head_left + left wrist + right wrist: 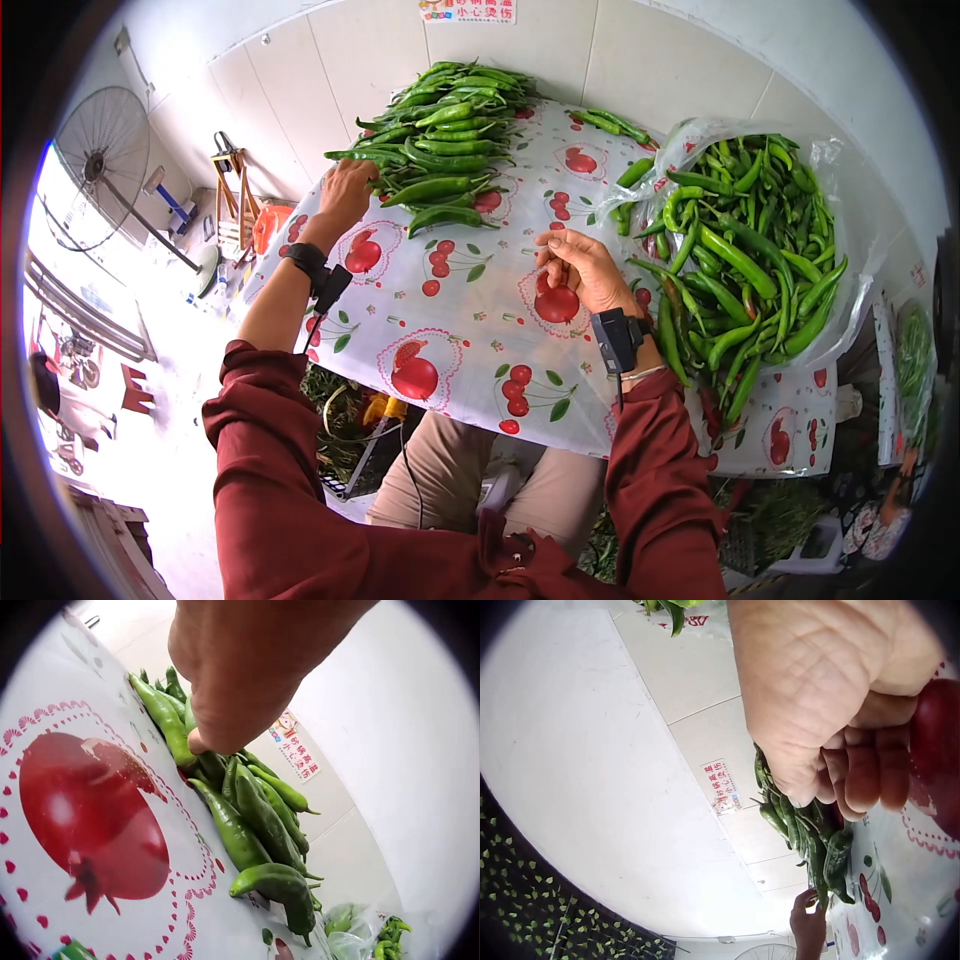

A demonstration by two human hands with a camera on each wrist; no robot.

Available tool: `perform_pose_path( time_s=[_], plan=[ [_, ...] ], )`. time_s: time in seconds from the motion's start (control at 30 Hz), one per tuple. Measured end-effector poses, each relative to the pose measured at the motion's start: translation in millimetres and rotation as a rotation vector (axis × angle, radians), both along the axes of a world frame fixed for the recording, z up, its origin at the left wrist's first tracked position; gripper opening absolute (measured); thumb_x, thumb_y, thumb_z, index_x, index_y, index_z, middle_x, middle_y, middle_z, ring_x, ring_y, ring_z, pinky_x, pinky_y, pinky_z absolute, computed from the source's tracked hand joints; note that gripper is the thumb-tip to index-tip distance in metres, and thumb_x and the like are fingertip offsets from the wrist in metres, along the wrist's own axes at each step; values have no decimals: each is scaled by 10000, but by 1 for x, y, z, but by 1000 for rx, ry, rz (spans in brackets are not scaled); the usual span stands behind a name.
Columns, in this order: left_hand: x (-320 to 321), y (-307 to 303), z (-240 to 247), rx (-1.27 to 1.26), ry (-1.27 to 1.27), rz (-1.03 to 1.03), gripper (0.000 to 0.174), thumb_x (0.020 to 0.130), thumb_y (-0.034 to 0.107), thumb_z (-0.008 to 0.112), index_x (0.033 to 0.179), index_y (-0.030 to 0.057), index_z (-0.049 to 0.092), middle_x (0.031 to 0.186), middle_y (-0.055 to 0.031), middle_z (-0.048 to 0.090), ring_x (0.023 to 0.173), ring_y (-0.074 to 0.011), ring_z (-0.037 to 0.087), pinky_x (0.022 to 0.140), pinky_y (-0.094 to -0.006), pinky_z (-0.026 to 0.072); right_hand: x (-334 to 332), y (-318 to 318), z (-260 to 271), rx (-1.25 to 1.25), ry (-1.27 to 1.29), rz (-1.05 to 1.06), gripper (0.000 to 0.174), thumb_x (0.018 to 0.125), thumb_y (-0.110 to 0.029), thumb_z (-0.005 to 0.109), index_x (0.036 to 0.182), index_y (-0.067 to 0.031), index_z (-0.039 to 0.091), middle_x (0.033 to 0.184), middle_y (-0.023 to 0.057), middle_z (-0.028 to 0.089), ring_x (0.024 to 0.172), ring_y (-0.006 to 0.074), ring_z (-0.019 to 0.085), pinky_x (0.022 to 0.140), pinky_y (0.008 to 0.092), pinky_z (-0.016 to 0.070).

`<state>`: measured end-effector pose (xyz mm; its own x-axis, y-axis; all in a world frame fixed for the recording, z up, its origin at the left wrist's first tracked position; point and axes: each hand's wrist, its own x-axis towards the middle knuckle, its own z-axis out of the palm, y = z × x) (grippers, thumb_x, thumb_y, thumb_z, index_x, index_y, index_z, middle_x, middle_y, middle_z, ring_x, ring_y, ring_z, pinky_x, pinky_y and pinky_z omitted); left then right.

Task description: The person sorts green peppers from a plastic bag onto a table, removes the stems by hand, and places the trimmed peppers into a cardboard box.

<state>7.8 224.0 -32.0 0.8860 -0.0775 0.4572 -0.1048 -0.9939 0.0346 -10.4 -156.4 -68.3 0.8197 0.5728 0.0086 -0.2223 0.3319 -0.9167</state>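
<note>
My left hand (345,195) is at the left end of a heap of long green chili peppers (455,130), laid roughly side by side. In the left wrist view, its thumb and fingers close down over a green chili pepper (166,724) at the heap's edge; the fingertips are mostly hidden. My right hand (585,268) hovers over the tablecloth (480,330), palm turned up and fingers loosely curled, with nothing in it. To its right, a clear plastic bag (855,290) lies open, full of green chili peppers (750,250), some spilling over its front.
A few loose peppers (612,124) lie at the back by the tiled wall (520,50). On the floor at left stand a fan (100,165) and a wooden folding stool (235,200). Below the table's front edge is a crate of greens (345,440).
</note>
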Motion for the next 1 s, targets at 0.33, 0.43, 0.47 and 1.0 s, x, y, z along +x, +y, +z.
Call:
perform_pose_path(
  time_s=[0.33, 0.43, 0.47, 1.0],
  plan=[
    [-4, 13, 25, 147, 42, -137, 214, 730, 37, 595, 930, 96, 548, 975, -45, 583, 1084, -244, 467, 947, -384, 320, 1, 0, -1, -2, -5, 0, 245, 872, -197, 566, 1023, -4, 580, 800, 54, 593, 590, 77, 547, 559, 195, 450],
    [-2, 17, 19, 101, 23, -107, 204, 738, 44, 587, 934, 87, 548, 989, -63, 582, 1116, -258, 450, 976, -395, 296, -1, 0, 1, -7, 5, -6, 243, 873, -194, 564, 1023, -3, 580, 801, 54, 594, 585, 77, 546, 559, 194, 449],
    [-3, 17, 20, 56, 47, -72, 194, 757, 52, 576, 948, 73, 547, 1002, -78, 585, 1097, -258, 469, 957, -386, 321, -1, -1, 2, -6, 7, -7, 243, 873, -194, 564, 1023, -3, 580, 801, 54, 594, 585, 77, 546, 559, 194, 449],
    [16, -24, 28, -369, 17, -292, 214, 795, 80, 581, 998, 16, 565, 960, -113, 615, 940, -226, 559, 843, -337, 431, -2, 0, 4, 6, 11, 9, 238, 875, -185, 561, 1029, -4, 580, 799, 48, 594, 592, 75, 546, 570, 193, 462]
  ],
)
